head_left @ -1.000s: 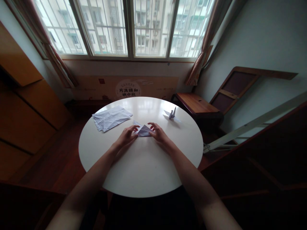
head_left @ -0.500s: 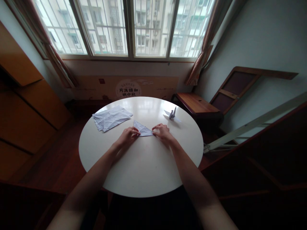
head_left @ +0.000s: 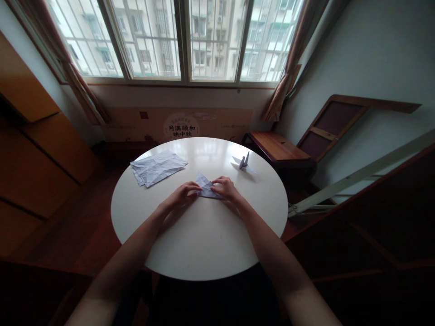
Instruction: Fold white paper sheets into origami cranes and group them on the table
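A small folded sheet of pale paper (head_left: 204, 184) lies on the round white table between my hands. My left hand (head_left: 186, 192) pinches its left side, fingers closed near the lower corner. On the right, my right hand (head_left: 224, 187) grips a flap of the same paper, its fingertips close to the middle of the sheet. A finished-looking paper crane (head_left: 244, 162) stands at the back right, apart from both hands. Several creased sheets of paper (head_left: 158, 167) lie stacked at the back left.
The round white table (head_left: 200, 244) has a curved edge all round. Behind it, a printed banner (head_left: 136, 120) runs below the barred window. A wooden bench (head_left: 278, 147) stands at the right, and wooden cabinets (head_left: 47, 158) line the left.
My right hand has shifted slightly left and brought the paper's right part inward over the middle. My left hand stays at the left side; crane and stack have not moved.
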The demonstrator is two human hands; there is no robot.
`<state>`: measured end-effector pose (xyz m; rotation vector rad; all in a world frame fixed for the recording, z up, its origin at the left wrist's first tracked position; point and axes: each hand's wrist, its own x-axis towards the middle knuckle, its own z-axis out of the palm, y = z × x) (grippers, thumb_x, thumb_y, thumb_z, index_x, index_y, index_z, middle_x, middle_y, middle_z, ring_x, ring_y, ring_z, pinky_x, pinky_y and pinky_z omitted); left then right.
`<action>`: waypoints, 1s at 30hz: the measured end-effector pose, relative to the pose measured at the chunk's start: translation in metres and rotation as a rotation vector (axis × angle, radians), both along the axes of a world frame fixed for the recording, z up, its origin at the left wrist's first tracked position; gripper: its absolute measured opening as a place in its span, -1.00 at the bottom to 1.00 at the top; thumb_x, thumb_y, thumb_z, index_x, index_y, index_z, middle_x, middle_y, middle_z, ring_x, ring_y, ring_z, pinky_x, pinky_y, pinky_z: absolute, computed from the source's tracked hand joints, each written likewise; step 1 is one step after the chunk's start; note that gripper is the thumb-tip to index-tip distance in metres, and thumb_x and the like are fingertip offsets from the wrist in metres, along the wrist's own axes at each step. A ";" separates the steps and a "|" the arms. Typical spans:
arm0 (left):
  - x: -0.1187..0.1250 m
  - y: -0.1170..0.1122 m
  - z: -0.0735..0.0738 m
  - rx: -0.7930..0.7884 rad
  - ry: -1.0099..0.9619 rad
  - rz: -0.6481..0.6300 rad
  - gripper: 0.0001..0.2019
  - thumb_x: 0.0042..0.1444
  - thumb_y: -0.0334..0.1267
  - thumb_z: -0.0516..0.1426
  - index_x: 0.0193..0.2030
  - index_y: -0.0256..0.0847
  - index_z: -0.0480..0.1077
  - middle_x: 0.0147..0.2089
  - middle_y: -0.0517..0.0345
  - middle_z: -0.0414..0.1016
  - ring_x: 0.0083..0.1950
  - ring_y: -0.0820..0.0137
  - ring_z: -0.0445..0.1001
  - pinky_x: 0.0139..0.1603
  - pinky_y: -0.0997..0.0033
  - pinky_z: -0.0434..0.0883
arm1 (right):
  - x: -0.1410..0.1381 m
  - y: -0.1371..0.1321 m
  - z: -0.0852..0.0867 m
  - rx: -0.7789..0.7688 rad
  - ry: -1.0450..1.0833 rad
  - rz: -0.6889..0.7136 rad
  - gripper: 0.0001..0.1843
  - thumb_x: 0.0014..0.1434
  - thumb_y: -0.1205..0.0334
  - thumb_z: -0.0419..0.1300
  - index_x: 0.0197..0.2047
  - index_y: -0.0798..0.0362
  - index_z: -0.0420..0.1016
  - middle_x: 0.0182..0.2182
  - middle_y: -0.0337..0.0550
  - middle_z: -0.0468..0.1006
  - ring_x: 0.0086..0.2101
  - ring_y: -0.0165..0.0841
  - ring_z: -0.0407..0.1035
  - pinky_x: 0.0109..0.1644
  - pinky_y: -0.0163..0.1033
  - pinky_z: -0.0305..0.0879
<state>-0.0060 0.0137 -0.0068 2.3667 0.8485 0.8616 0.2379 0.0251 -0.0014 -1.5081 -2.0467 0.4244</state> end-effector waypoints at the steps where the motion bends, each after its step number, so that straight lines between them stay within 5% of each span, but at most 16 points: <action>1: 0.000 0.000 0.000 0.015 0.005 0.011 -0.74 0.19 -0.30 0.13 -0.01 -0.14 0.53 -0.01 -0.02 0.51 0.00 0.27 0.48 0.07 0.25 0.40 | 0.000 0.001 -0.001 0.015 0.025 0.017 -0.74 0.04 0.14 0.34 -0.16 -0.04 0.64 -0.13 -0.06 0.57 -0.07 -0.16 0.42 0.07 -0.07 0.29; 5: 0.001 -0.001 0.003 0.039 0.007 0.025 -0.75 0.18 -0.31 0.14 -0.01 -0.14 0.52 -0.04 -0.01 0.51 -0.02 0.27 0.48 0.06 0.24 0.40 | -0.001 0.004 -0.003 0.049 0.151 0.088 -0.78 0.01 0.24 0.34 -0.21 0.05 0.65 -0.22 -0.03 0.58 -0.18 -0.24 0.45 -0.02 -0.14 0.33; 10: 0.002 -0.003 0.004 0.057 0.018 0.058 -0.63 0.17 -0.34 0.14 0.14 -0.15 0.41 0.00 -0.03 0.48 0.03 0.25 0.45 0.10 0.20 0.38 | -0.002 0.005 -0.003 -0.120 0.358 0.135 -0.69 -0.04 0.27 0.31 -0.17 0.13 0.62 -0.41 -0.14 0.59 -0.43 -0.37 0.39 -0.32 -0.28 0.30; 15: -0.001 0.000 0.001 0.109 0.004 0.214 -0.44 0.08 -0.23 0.23 0.25 -0.21 0.28 0.00 -0.06 0.45 -0.01 0.23 0.45 0.06 0.16 0.41 | -0.002 0.005 -0.001 -0.179 0.590 0.218 -0.68 -0.06 0.19 0.28 -0.20 0.10 0.63 -0.44 -0.20 0.59 -0.47 -0.42 0.34 -0.38 -0.32 0.24; 19: -0.002 0.003 0.002 -0.181 -0.072 0.332 -0.39 0.10 -0.03 0.20 0.24 -0.29 0.27 -0.22 0.01 0.52 -0.38 0.37 0.48 -0.33 0.34 0.46 | -0.003 0.006 0.001 -0.119 0.725 0.167 -0.70 -0.06 0.12 0.26 -0.27 0.11 0.60 -0.41 -0.16 0.58 -0.46 -0.41 0.34 -0.39 -0.31 0.26; 22: 0.001 0.002 0.008 -0.510 -0.251 0.253 -0.37 0.11 0.11 0.16 0.17 -0.33 0.32 -0.31 -0.01 0.56 -0.43 0.36 0.52 -0.48 0.44 0.39 | -0.005 0.006 0.002 -0.066 0.718 0.131 -0.70 -0.02 0.07 0.25 -0.28 0.10 0.55 -0.43 -0.16 0.55 -0.45 -0.39 0.35 -0.38 -0.29 0.27; 26: 0.006 -0.002 0.014 -0.748 -0.488 0.178 -0.44 0.03 0.15 0.23 -0.09 -0.38 0.46 -0.26 -0.15 0.58 -0.29 0.27 0.58 -0.36 0.38 0.47 | -0.007 0.004 0.003 0.033 0.586 0.135 -0.70 0.04 0.01 0.24 -0.32 0.10 0.51 -0.40 -0.14 0.54 -0.38 -0.35 0.39 -0.28 -0.23 0.31; 30: 0.007 -0.005 0.017 -0.829 -0.621 0.188 -0.47 0.04 0.12 0.25 -0.14 -0.40 0.49 -0.22 -0.19 0.60 -0.22 0.23 0.60 -0.15 0.22 0.51 | -0.007 -0.002 0.004 0.029 0.484 0.252 -0.73 0.09 0.04 0.23 -0.31 0.10 0.49 -0.38 -0.16 0.52 -0.34 -0.34 0.39 -0.22 -0.22 0.33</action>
